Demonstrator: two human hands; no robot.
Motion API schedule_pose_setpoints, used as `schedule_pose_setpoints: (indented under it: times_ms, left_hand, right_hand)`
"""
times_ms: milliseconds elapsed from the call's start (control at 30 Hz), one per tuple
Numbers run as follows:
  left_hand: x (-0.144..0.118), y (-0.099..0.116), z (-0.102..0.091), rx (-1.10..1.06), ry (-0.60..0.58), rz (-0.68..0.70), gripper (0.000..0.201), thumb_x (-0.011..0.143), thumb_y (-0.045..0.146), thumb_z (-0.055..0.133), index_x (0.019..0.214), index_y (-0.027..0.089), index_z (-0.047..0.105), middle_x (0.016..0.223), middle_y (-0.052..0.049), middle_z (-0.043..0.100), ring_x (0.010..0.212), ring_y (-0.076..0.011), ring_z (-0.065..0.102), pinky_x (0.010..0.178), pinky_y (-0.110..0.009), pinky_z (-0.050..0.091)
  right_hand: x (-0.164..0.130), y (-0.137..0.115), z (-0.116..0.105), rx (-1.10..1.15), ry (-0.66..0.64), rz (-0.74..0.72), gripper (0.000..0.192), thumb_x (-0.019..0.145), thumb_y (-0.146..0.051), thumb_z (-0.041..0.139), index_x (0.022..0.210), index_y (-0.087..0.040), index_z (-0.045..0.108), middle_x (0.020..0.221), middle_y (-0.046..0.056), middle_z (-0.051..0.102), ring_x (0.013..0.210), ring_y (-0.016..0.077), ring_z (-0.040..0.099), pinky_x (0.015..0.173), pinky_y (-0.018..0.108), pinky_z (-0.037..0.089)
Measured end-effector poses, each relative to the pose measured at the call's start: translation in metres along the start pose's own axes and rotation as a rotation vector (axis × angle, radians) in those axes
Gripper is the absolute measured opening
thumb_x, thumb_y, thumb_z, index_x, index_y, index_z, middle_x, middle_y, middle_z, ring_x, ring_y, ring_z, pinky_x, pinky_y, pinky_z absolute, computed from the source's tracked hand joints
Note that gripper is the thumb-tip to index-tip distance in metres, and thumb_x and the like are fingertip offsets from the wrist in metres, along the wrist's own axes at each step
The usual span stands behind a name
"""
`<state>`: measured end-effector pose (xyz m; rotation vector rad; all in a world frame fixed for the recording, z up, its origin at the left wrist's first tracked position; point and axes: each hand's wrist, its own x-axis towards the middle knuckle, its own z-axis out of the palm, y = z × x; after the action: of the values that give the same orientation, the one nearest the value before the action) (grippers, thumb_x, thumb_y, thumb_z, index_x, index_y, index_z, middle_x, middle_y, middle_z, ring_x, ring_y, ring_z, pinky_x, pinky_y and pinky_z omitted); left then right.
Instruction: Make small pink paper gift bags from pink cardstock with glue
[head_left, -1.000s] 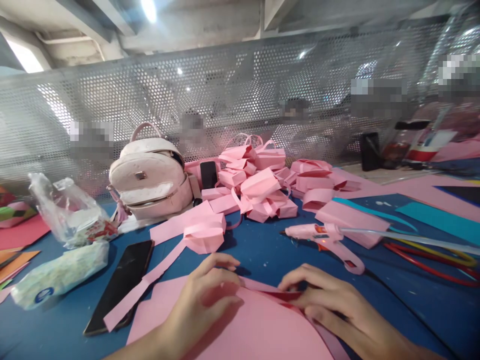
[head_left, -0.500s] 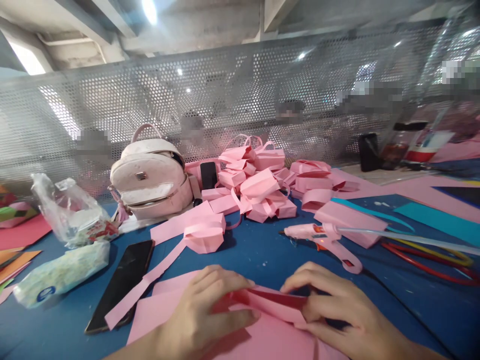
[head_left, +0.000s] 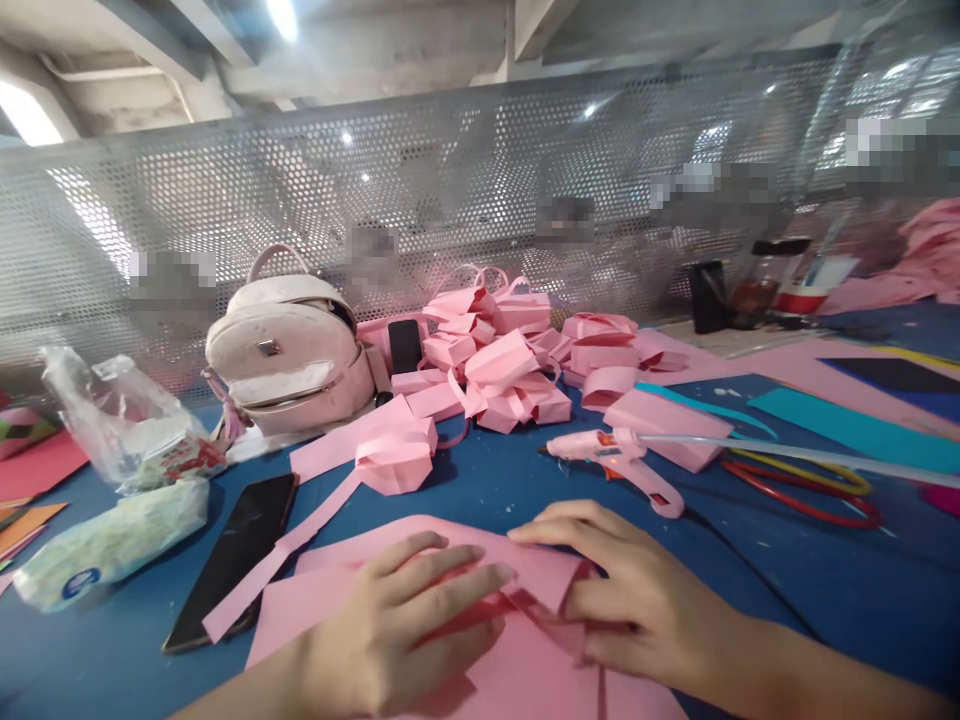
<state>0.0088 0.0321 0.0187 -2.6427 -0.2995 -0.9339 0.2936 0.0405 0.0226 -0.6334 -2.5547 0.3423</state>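
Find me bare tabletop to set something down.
The blue tabletop shows bare between the glue gun and the folded pink paper piece; left of the smartphone, nearer than the plastic-wrapped pack; and right of the cord, nearer than the red loop. It's crowded behind the glue gun, with heaped pink paper baskets, and pink sheets fill the near middle.

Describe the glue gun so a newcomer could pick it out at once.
On the blue table, find the person's right hand. Just beyond it lies the glue gun, dark nozzle pointing left. Unlike the plain pink box behind it, it has an orange trigger, a translucent stick at its rear and a black cord.
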Motion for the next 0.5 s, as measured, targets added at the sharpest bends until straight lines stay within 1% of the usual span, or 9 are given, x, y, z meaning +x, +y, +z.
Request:
schedule_pose_setpoints:
  times_ms: [67, 100, 167, 233, 267, 333, 367, 433, 500]
  left_hand:
    - [0.0006, 0.0003, -0.0012, 0.024, 0.003, 0.006, 0.026, 0.103, 0.015, 0.048, 0.104, 0.017, 0.074, 0.121, -0.006, 0.075, 0.108, -0.0221, 0.070, 0.095, -0.038, 0.054]
    - [0.0005, 0.0007, -0.0021, 0.028, 0.008, 0.011, 0.025, 0.102, 0.014, 0.050, 0.103, 0.017, 0.074, 0.119, -0.006, 0.076, 0.107, -0.0215, 0.070, 0.094, -0.037, 0.055]
    - [0.0001, 0.0020, -0.0044, 0.021, 0.016, 0.035, 0.024, 0.100, 0.013, 0.051, 0.102, 0.017, 0.075, 0.116, -0.006, 0.077, 0.104, -0.0209, 0.071, 0.092, -0.036, 0.056]
    - [-0.0005, 0.0041, -0.0067, -0.004, 0.022, 0.079, 0.025, 0.099, 0.010, 0.050, 0.100, 0.014, 0.075, 0.111, -0.007, 0.078, 0.099, -0.0204, 0.072, 0.086, -0.035, 0.057]
    - [-0.0008, 0.0053, -0.0076, -0.019, 0.025, 0.106, 0.025, 0.099, 0.009, 0.049, 0.097, 0.013, 0.075, 0.108, -0.008, 0.079, 0.096, -0.0204, 0.072, 0.084, -0.035, 0.057]
    - [-0.0012, 0.0075, -0.0087, -0.044, 0.034, 0.159, 0.028, 0.098, 0.008, 0.048, 0.087, 0.012, 0.073, 0.102, -0.009, 0.079, 0.093, -0.0208, 0.072, 0.081, -0.035, 0.057]
    - [-0.0012, 0.0084, -0.0089, -0.048, 0.037, 0.183, 0.029, 0.097, 0.008, 0.048, 0.082, 0.012, 0.072, 0.101, -0.010, 0.079, 0.091, -0.0212, 0.072, 0.081, -0.035, 0.057]
    - [-0.0009, 0.0095, -0.0092, -0.037, 0.037, 0.209, 0.030, 0.097, 0.008, 0.047, 0.077, 0.013, 0.069, 0.100, -0.011, 0.079, 0.090, -0.0216, 0.072, 0.083, -0.037, 0.056]
    - [0.0000, 0.0094, -0.0100, -0.006, 0.032, 0.207, 0.028, 0.097, 0.008, 0.047, 0.079, 0.012, 0.069, 0.099, -0.012, 0.079, 0.088, -0.0214, 0.072, 0.085, -0.038, 0.054]
  right_hand:
    - [0.0012, -0.0006, -0.0020, 0.081, -0.009, 0.022, 0.041, 0.100, -0.055, 0.049, 0.111, -0.027, 0.077, 0.137, 0.010, 0.060, 0.125, 0.0282, 0.051, 0.106, 0.045, 0.044]
    - [0.0017, -0.0010, -0.0025, 0.125, -0.011, 0.037, 0.045, 0.102, -0.056, 0.044, 0.115, -0.027, 0.076, 0.138, 0.011, 0.060, 0.126, 0.0279, 0.050, 0.106, 0.045, 0.043]
    - [0.0023, -0.0021, -0.0026, 0.194, 0.003, 0.073, 0.048, 0.105, -0.051, 0.036, 0.113, -0.025, 0.077, 0.137, 0.011, 0.060, 0.126, 0.0268, 0.051, 0.106, 0.045, 0.043]
    - [0.0027, -0.0030, -0.0015, 0.234, 0.033, 0.106, 0.048, 0.106, -0.046, 0.036, 0.108, -0.022, 0.078, 0.134, 0.012, 0.062, 0.124, 0.0263, 0.053, 0.105, 0.044, 0.044]
    - [0.0029, -0.0033, -0.0007, 0.247, 0.052, 0.121, 0.045, 0.106, -0.044, 0.038, 0.109, -0.022, 0.078, 0.133, 0.012, 0.064, 0.123, 0.0259, 0.054, 0.105, 0.043, 0.045]
    - [0.0031, -0.0037, 0.0002, 0.260, 0.081, 0.141, 0.039, 0.106, -0.038, 0.041, 0.120, -0.022, 0.073, 0.132, 0.012, 0.066, 0.122, 0.0242, 0.056, 0.105, 0.042, 0.045]
    - [0.0031, -0.0040, 0.0001, 0.256, 0.090, 0.136, 0.037, 0.107, -0.035, 0.041, 0.127, -0.022, 0.069, 0.132, 0.011, 0.067, 0.122, 0.0229, 0.057, 0.105, 0.040, 0.045]
    - [0.0028, -0.0055, -0.0013, 0.218, 0.107, 0.076, 0.038, 0.107, -0.030, 0.040, 0.137, -0.021, 0.062, 0.132, 0.011, 0.068, 0.120, 0.0209, 0.059, 0.105, 0.038, 0.045]
    - [0.0022, -0.0089, -0.0036, 0.136, 0.113, -0.052, 0.040, 0.107, -0.028, 0.039, 0.139, -0.017, 0.059, 0.133, 0.012, 0.068, 0.120, 0.0202, 0.060, 0.103, 0.037, 0.045]
